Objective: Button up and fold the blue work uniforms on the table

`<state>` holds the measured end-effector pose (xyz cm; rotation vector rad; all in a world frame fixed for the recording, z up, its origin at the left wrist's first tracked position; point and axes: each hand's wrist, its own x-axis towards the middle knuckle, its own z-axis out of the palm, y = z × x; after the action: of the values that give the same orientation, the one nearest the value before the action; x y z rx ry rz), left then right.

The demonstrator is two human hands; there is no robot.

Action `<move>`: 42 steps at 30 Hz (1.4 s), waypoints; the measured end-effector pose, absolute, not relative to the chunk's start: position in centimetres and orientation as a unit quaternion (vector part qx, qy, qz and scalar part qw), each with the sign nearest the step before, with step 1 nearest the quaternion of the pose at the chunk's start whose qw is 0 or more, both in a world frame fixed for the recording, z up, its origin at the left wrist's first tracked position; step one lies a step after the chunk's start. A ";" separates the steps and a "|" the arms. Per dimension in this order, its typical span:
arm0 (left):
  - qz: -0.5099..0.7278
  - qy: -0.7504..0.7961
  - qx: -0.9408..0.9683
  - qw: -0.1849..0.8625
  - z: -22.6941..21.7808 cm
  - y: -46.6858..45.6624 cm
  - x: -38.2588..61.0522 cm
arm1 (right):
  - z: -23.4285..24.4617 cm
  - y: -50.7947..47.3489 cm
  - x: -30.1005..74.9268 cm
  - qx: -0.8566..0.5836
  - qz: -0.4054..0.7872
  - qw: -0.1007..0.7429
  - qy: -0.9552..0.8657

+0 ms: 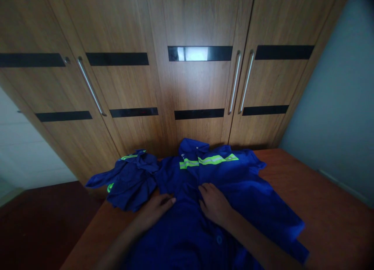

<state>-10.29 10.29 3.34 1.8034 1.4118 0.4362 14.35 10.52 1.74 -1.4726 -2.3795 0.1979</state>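
Observation:
A dark blue work jacket [248,196] lies spread on the table, its collar at the far end and a yellow-green reflective band across the chest. On its left side rests my left hand [160,207], thumb apart from the bent fingers and no fabric visibly gripped. My right hand [214,203] is near the middle of the front, fingers curled down on the cloth by the front opening; the fingertips are partly hidden. Closer to me, a round button [219,239] shows on the fabric. The lower part of the jacket runs out of view.
A crumpled blue garment [133,184] with yellow-green trim lies at the table's left edge. The reddish-brown table [327,215] stands against a wooden wardrobe [198,83] with long metal handles. A pale wall [339,114] rises at the right, and dark floor [43,219] shows at the left.

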 end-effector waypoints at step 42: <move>0.305 0.468 0.503 0.660 2.9 7.1 -10.6 | 3.0 0.3 18.3 -0.451 0.276 0.157 -0.834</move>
<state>-10.57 7.12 2.89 1.1374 1.0585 0.6898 18.26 0.31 3.01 -1.2908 -2.3885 0.7887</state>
